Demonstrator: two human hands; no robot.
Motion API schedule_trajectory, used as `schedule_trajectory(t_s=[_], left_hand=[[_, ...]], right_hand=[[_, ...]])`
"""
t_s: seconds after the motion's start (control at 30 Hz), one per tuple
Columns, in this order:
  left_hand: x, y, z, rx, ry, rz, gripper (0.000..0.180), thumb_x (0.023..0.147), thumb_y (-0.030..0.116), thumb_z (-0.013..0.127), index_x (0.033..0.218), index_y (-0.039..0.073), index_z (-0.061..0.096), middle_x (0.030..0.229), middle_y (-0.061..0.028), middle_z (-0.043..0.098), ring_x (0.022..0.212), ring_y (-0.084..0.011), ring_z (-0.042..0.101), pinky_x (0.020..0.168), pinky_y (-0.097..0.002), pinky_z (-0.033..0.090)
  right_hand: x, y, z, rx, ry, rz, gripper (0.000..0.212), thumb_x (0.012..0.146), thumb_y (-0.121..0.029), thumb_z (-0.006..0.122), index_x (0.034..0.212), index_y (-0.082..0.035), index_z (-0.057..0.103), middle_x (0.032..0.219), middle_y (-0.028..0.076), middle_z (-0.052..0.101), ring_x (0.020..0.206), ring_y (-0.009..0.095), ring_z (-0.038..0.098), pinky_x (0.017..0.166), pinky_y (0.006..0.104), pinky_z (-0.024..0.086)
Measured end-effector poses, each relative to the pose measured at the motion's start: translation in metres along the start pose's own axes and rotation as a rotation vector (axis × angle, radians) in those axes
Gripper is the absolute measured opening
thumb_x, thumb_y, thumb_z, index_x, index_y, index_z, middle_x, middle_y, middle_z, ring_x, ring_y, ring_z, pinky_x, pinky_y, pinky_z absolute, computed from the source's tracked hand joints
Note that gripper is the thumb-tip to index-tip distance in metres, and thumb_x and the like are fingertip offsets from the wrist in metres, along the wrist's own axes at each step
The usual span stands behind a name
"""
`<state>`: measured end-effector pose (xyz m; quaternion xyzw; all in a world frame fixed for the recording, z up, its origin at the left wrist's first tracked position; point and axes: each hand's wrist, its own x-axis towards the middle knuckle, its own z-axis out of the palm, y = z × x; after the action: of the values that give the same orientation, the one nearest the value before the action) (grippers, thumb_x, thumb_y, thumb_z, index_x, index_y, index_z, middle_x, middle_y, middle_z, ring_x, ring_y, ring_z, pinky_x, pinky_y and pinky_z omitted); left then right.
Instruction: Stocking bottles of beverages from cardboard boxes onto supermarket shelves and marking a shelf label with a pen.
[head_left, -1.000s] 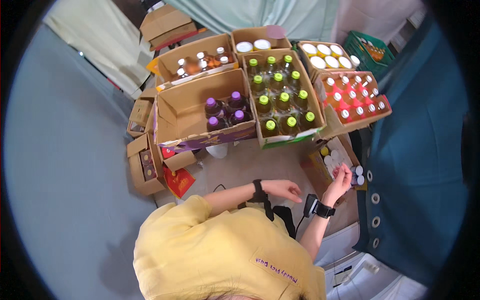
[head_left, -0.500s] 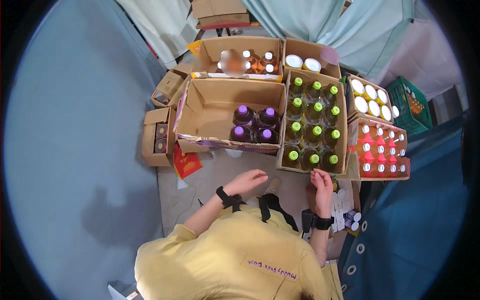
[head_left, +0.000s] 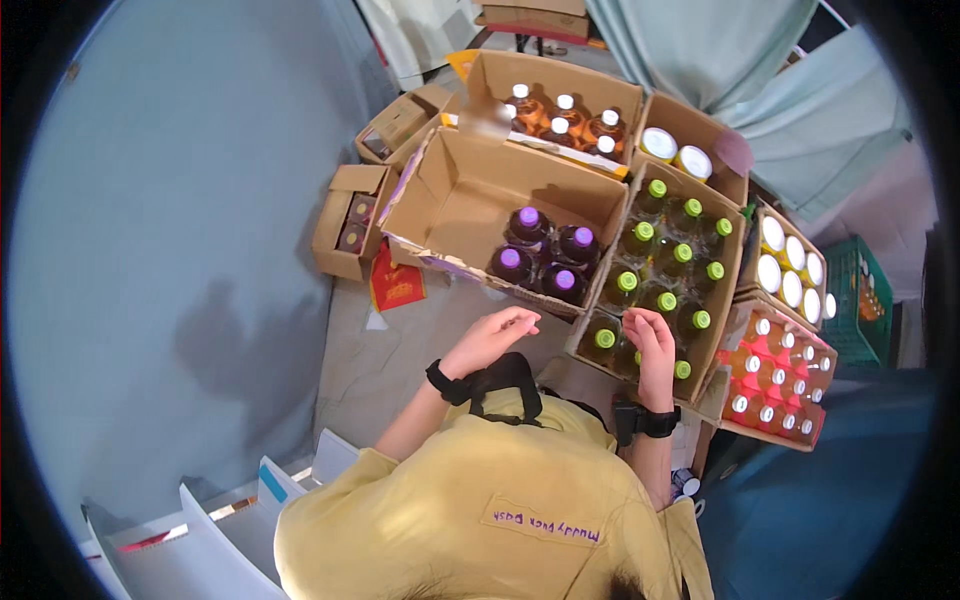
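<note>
My left hand [head_left: 492,338] hovers just in front of the box with the purple-capped bottles, fingers loosely bent, nothing seen in them. My right hand [head_left: 652,345] is raised over the near part of a carton [head_left: 735,262] of green-capped bottles [head_left: 665,300], covering part of a near bottle. Its fingers are slightly curled and apart, and I see nothing held. Several dark bottles with purple caps [head_left: 565,280] stand in the right part of a wide cardboard box [head_left: 470,180], whose left part shows bare cardboard.
Behind is a carton of amber white-capped bottles [head_left: 565,103], beside white-lidded cans [head_left: 693,162]. To the right are more cans [head_left: 790,290], a red carton of white-capped bottles [head_left: 770,378] and a green crate [head_left: 862,300]. Small boxes [head_left: 345,222] stand left; grey shelving [head_left: 235,525] is lower left.
My view has turned left, so the boxes appear tilted and shifted right, and the shelving has come into view. My right hand is now over the green-capped carton rather than at its front edge.
</note>
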<state>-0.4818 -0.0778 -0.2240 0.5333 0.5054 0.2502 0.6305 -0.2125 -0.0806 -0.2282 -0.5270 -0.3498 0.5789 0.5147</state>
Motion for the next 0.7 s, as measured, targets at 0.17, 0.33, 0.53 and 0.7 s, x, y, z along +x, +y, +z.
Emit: schedule_trajectory(t_s=[0.17,0.33,0.53,0.7], left_hand=[[-0.003,-0.005,-0.021,-0.137,0.101,0.035,0.033,0.096,0.024,0.042,0.116,0.0,0.053,0.102,-0.0084,0.061,0.099,-0.0142,0.055,0.091,-0.0288,0.041],[0.007,0.015,-0.053,-0.245,0.164,0.089,0.033,0.096,0.024,0.042,0.118,0.0,0.052,0.107,-0.0084,0.06,0.103,-0.0145,0.054,0.093,-0.0298,0.04],[0.053,0.041,-0.124,-0.223,0.08,0.076,0.041,0.097,0.029,0.039,0.127,0.0,0.044,0.128,-0.0095,0.047,0.121,-0.0166,0.042,0.101,-0.0317,0.032],[0.108,0.065,-0.194,-0.433,-0.033,0.1,0.054,0.098,0.032,0.032,0.14,-0.001,0.023,0.146,-0.0116,0.025,0.136,-0.0203,0.021,0.111,-0.0342,0.018]], right_hand=[[0.023,0.0,0.028,0.02,-0.063,0.052,0.019,0.092,-0.015,0.05,0.102,-0.001,0.059,0.097,0.005,0.061,0.095,0.013,0.057,0.089,0.0281,0.044],[0.044,-0.004,0.057,0.001,-0.072,0.064,0.018,0.092,-0.015,0.05,0.101,-0.002,0.059,0.097,0.003,0.062,0.093,0.012,0.056,0.086,0.0263,0.043],[0.083,-0.01,0.104,-0.02,0.003,0.053,0.019,0.092,-0.015,0.049,0.103,-0.002,0.059,0.099,0.003,0.06,0.095,0.011,0.055,0.089,0.0262,0.041],[0.115,-0.032,0.149,-0.021,0.02,0.006,0.024,0.092,-0.017,0.049,0.108,-0.001,0.057,0.106,0.004,0.058,0.101,0.012,0.052,0.093,0.0271,0.04]])
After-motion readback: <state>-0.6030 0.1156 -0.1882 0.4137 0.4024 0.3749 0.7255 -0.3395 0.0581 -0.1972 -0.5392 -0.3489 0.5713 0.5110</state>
